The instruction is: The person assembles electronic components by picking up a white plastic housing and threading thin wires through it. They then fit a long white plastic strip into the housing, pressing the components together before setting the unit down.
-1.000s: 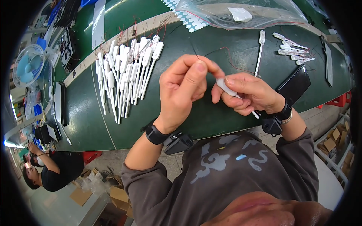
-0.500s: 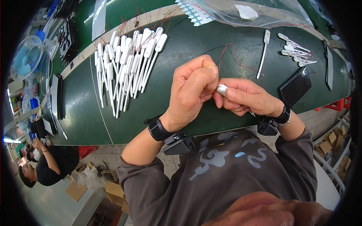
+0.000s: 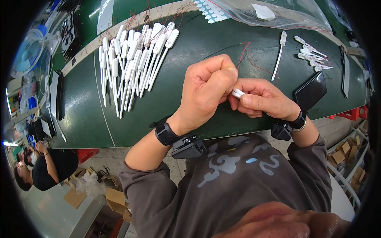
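Note:
My right hand (image 3: 265, 98) is closed on a small white plastic wand (image 3: 238, 93), its rounded head pinched between thumb and fingers. Any stem of it is hidden by the hand. Right against it, my left hand (image 3: 209, 93) makes a closed fist, thumb pressed on the bent forefinger. Thin red and black wires (image 3: 245, 52) come out at the top of this fist and trail over the green table (image 3: 158, 119). The wires' other ends, inside the fingers, are hidden. A single white wand (image 3: 279, 55) lies beyond my right hand.
Many white wands with wires (image 3: 133, 59) lie piled at left. Several smaller ones (image 3: 311, 53) lie at right, near a black phone (image 3: 310, 91). A clear plastic bag (image 3: 285, 22) rests at the far edge. Another person (image 3: 47, 168) sits at lower left.
Both hands stay together, with my left fist slightly further right and closer to the white head. The red wire's wide loop has drawn into a narrower bend above the fist.

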`<state>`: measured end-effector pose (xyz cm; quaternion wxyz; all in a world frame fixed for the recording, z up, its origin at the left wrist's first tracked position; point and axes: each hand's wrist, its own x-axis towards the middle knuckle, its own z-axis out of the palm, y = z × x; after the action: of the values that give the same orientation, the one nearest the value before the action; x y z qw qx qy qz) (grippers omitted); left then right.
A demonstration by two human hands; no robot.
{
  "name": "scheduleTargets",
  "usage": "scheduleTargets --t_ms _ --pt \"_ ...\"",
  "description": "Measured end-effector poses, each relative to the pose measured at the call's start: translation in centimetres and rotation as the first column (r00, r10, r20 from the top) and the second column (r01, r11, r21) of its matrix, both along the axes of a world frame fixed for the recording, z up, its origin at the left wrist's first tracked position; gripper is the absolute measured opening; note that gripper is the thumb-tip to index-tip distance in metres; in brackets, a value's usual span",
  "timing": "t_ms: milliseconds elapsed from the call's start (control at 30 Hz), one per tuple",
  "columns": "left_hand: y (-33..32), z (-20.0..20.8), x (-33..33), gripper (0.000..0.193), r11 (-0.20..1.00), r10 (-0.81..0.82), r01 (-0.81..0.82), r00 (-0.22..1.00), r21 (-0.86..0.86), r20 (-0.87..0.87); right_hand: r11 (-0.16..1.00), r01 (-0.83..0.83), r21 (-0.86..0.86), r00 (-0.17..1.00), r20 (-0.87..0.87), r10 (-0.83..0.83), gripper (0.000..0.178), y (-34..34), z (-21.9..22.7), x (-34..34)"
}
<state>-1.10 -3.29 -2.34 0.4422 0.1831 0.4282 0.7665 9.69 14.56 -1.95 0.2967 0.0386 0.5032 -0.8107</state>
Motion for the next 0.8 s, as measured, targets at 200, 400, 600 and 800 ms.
scheduleTargets --t_ms 200,400,600,800 --pt "-0.2 -0.1 -0.2 0.02 0.998 -0.033 0.026 0.989 -0.055 -0.144 0.997 0.031 0.076 0.997 -0.075 -0.025 0.038 0.1 -0.1 0.2" --pt "1.6 0.1 -0.1 0.028 0.985 0.175 -0.172 0.976 0.03 -0.133 0.941 0.31 0.133 0.931 -0.242 -0.273 0.031 1.0 0.2 0.5" --pt "1.1 -0.5 0.2 0.032 0.996 -0.007 -0.005 0.989 -0.086 -0.147 0.833 0.43 0.348 0.864 -0.425 -0.269 0.024 0.6 0.2 0.3" --pt "0.8 -0.3 0.1 0.032 0.996 -0.062 0.061 0.998 -0.066 -0.012 0.82 0.406 0.405 0.872 -0.44 -0.214 0.025 0.9 0.2 0.9"
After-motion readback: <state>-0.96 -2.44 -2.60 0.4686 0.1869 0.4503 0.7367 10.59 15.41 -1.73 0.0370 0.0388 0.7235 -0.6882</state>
